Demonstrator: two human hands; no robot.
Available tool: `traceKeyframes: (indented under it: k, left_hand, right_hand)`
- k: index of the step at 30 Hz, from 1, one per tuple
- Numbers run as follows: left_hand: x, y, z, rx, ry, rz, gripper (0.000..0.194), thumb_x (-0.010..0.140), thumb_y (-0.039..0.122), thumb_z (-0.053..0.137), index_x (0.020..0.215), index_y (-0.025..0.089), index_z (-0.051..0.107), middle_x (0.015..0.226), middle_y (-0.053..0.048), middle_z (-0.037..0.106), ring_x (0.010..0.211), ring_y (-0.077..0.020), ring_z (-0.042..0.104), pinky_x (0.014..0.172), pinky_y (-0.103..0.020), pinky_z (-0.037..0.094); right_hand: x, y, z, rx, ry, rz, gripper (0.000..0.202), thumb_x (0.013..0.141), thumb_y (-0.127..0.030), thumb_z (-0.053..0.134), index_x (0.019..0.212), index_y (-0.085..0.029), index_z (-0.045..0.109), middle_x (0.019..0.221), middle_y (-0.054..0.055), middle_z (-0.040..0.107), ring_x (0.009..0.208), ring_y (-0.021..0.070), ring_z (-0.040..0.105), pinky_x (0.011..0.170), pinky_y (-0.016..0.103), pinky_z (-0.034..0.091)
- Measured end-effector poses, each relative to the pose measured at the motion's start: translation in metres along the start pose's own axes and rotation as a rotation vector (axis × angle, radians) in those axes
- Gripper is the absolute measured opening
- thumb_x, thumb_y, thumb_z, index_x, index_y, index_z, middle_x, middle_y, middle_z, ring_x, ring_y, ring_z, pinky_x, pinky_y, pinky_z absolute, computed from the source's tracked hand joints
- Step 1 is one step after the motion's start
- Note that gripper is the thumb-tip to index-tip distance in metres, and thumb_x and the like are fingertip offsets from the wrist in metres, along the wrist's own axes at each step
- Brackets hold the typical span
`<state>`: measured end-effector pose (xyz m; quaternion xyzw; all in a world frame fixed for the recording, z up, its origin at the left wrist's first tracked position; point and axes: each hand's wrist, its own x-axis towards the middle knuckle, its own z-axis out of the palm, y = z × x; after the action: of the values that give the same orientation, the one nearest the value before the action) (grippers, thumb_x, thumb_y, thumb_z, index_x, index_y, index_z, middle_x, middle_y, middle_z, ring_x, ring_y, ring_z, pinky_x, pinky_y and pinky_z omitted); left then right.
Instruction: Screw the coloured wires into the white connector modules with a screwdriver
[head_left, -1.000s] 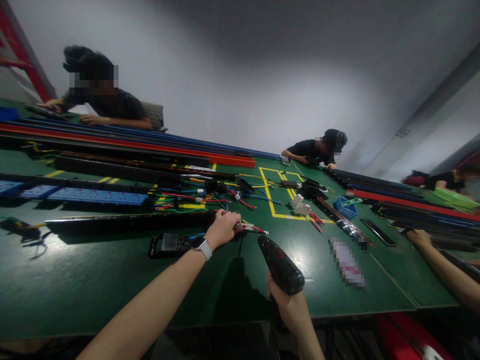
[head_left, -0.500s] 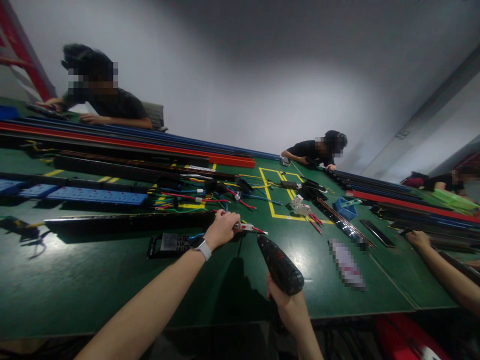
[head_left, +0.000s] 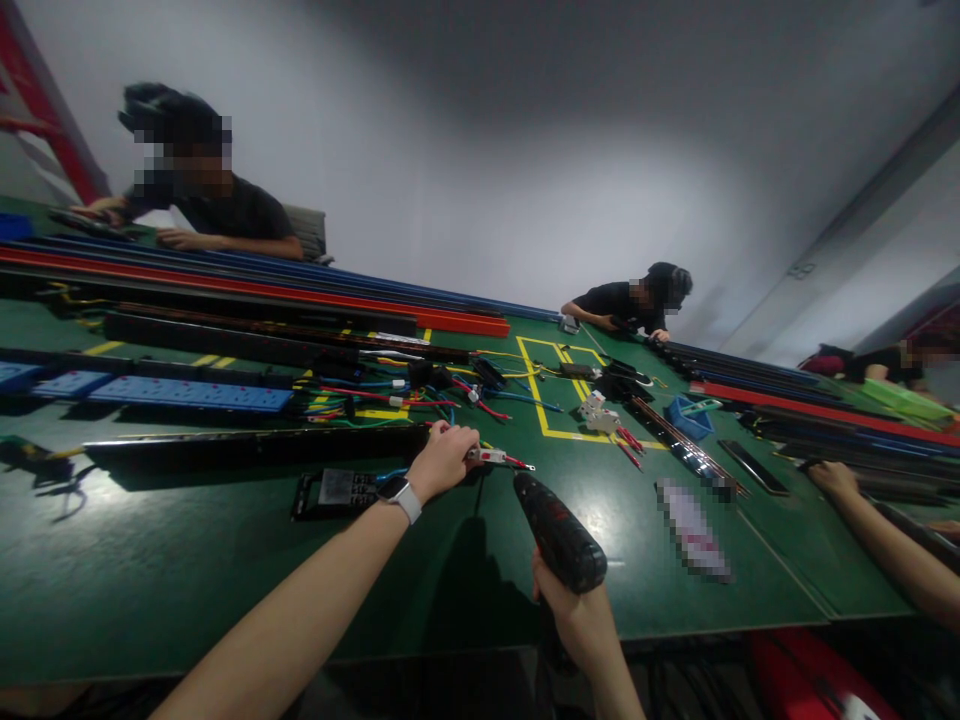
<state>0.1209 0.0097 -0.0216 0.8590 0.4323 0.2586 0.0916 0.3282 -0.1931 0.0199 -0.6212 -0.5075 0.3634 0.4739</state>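
A drill (head_left: 559, 535) is gripped by the right hand (head_left: 577, 612); farther left, a red-wired white block (head_left: 491, 456) is held by the left hand (head_left: 445, 462).

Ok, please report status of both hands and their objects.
Left hand grips white part with red wire. Right hand holds black power tool, nose near wire. No obstruction seen between them.

Hands (head_left: 448, 460) hold a drill (head_left: 559, 535) and, apparently, a breaker (head_left: 490, 456).

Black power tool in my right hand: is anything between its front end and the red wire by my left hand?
Nothing visible stands between the black power tool and the red wire; only green tabletop shows there.
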Motion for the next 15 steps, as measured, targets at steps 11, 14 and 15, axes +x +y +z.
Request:
traceKeyframes:
  k: [11, 14, 15]
  left_hand:
    - [-0.0001, -0.0006, 0.0005, -0.011, 0.007, -0.002, 0.008, 0.092, 0.03, 0.06, 0.093, 0.023, 0.056, 0.097, -0.003, 0.067, 0.094, -0.0227, 0.058, 0.105, -0.047, 0.028]
    - [0.0002, -0.0005, 0.0006, -0.012, 0.007, -0.001, 0.007, 0.092, 0.029, 0.06, 0.094, 0.023, 0.057, 0.097, -0.003, 0.067, 0.095, -0.0233, 0.059, 0.106, -0.047, 0.027]
    - [0.0002, -0.0006, 0.0008, -0.012, 0.008, 0.0, 0.008, 0.092, 0.029, 0.06, 0.094, 0.023, 0.057, 0.097, -0.004, 0.067, 0.095, -0.0235, 0.059, 0.106, -0.048, 0.027]
  right_hand:
    - [0.0013, 0.0071, -0.0004, 0.006, -0.002, -0.012, 0.034, 0.081, -0.052, 0.069, 0.073, -0.019, 0.065, 0.058, 0.001, 0.06, 0.057, 0.0188, 0.058, 0.06, 0.031, 0.046]
    - [0.0012, 0.0065, 0.0007, -0.012, -0.001, -0.024, 0.034, 0.08, -0.052, 0.068, 0.072, -0.019, 0.064, 0.058, 0.001, 0.06, 0.057, 0.0186, 0.058, 0.061, 0.031, 0.047]
    - [0.0011, 0.0064, 0.0014, -0.023, 0.009, -0.025, 0.034, 0.08, -0.052, 0.068, 0.072, -0.019, 0.064, 0.058, 0.001, 0.06, 0.057, 0.0186, 0.058, 0.061, 0.031, 0.047]
